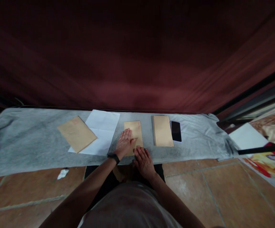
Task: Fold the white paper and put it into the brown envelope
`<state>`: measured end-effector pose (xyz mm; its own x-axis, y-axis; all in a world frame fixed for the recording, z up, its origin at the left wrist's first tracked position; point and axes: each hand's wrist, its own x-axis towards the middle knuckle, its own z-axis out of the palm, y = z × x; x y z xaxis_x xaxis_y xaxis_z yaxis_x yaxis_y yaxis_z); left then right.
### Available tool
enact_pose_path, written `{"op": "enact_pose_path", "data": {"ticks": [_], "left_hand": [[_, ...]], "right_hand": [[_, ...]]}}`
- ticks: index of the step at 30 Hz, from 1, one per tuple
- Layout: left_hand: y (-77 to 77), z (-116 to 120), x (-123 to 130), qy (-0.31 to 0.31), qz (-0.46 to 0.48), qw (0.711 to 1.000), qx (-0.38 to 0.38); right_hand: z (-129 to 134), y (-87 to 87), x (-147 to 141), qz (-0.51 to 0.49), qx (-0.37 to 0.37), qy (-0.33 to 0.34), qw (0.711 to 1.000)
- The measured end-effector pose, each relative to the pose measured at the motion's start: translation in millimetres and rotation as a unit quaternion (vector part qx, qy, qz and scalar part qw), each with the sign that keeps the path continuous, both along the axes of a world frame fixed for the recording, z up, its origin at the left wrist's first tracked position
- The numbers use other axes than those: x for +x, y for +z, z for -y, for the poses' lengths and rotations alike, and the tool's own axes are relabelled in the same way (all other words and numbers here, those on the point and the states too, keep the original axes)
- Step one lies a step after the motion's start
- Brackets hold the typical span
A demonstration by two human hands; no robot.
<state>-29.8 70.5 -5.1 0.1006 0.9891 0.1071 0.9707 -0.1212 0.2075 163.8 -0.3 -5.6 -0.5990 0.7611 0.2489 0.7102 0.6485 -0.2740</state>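
Observation:
A brown paper envelope [135, 128] with small red print lies in front of me on the grey cloth. Flat on its left half rests my left hand [125, 143], fingers stretched out and a dark band on the wrist. My right hand [144, 162] touches the envelope's near right corner, its fingers extended and lying on the paper. To the right sits a stack of brown envelopes [163, 130]. On the left, another brown envelope [76, 134] partly covers white sheets of paper [103, 128].
A dark-screened phone [176, 131] lies beside the stack. Grey cloth [39, 126] covers the narrow table, against a dark red curtain [137, 69]. A printed red and yellow box [270, 164] and a black metal bar [263, 149] are at the right. A crumpled white scrap [63, 173] lies on the tiled floor.

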Motion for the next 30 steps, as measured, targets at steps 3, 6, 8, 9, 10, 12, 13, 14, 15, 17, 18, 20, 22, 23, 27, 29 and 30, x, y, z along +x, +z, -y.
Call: {"op": "enact_pose_path", "data": {"ticks": [3, 6, 8, 9, 10, 12, 13, 14, 15, 17, 18, 20, 22, 23, 27, 29, 30], "left_hand": [[1.3, -3.2, 16.9, -0.031, 0.002, 0.999, -0.01], [2.8, -8.2, 30.6, -0.059, 0.012, 0.998, -0.009], [3.4, -10.1, 33.4, -0.074, 0.019, 0.997, -0.005], [3.5, -9.8, 32.6, -0.083, 0.021, 0.996, -0.002], [3.4, -8.5, 30.6, -0.093, 0.022, 0.995, 0.001], [2.6, -2.4, 24.4, -0.11, 0.021, 0.994, 0.014], [2.0, 2.3, 20.9, -0.114, 0.02, 0.993, 0.023], [1.4, 7.9, 17.4, -0.113, 0.018, 0.993, 0.031], [0.7, 14.3, 14.3, -0.109, 0.015, 0.993, 0.037], [-0.4, 28.8, 9.0, -0.101, 0.005, 0.994, 0.042], [-0.7, 36.6, 6.8, -0.101, -0.002, 0.994, 0.044], [-0.9, 52.6, 2.9, -0.111, -0.018, 0.993, 0.047], [-0.6, 67.9, -1.0, -0.132, -0.032, 0.989, 0.051], [-0.3, 74.6, -2.9, -0.144, -0.038, 0.987, 0.052], [2.5, 92.4, -9.7, -0.169, -0.048, 0.983, 0.051], [4.3, 97.1, -11.6, -0.169, -0.042, 0.983, 0.05], [5.1, 99.2, -12.2, -0.168, -0.038, 0.984, 0.049]], "right_hand": [[0.9, -1.5, -0.7, 0.0, 0.007, -0.004, 1.0], [1.6, -3.2, -1.4, -0.001, 0.015, -0.009, 1.0], [1.9, -3.7, -1.6, -0.001, 0.021, -0.014, 1.0], [1.9, -3.9, -1.6, 0.0, 0.024, -0.015, 1.0], [1.9, -4.1, -1.4, 0.0, 0.027, -0.016, 1.0], [1.9, -5.0, -0.9, 0.001, 0.033, -0.014, 0.999], [2.1, -5.8, -0.7, 0.002, 0.038, -0.011, 0.999], [2.3, -6.8, -0.5, 0.002, 0.042, -0.01, 0.999], [2.7, -7.9, -0.6, 0.003, 0.045, -0.01, 0.999], [3.4, -9.9, -1.1, 0.002, 0.045, -0.015, 0.999], [3.7, -10.5, -1.6, 0.002, 0.044, -0.019, 0.999], [4.1, -10.6, -2.6, 0.002, 0.039, -0.025, 0.999], [4.0, -9.3, -3.0, 0.005, 0.034, -0.027, 0.999], [3.8, -8.5, -2.9, 0.007, 0.032, -0.026, 0.999], [3.5, -5.4, -0.5, 0.013, 0.031, -0.012, 0.999], [4.4, -4.6, 2.1, 0.015, 0.03, -0.007, 0.999], [5.1, -4.4, 3.9, 0.016, 0.029, -0.007, 0.999]]}}
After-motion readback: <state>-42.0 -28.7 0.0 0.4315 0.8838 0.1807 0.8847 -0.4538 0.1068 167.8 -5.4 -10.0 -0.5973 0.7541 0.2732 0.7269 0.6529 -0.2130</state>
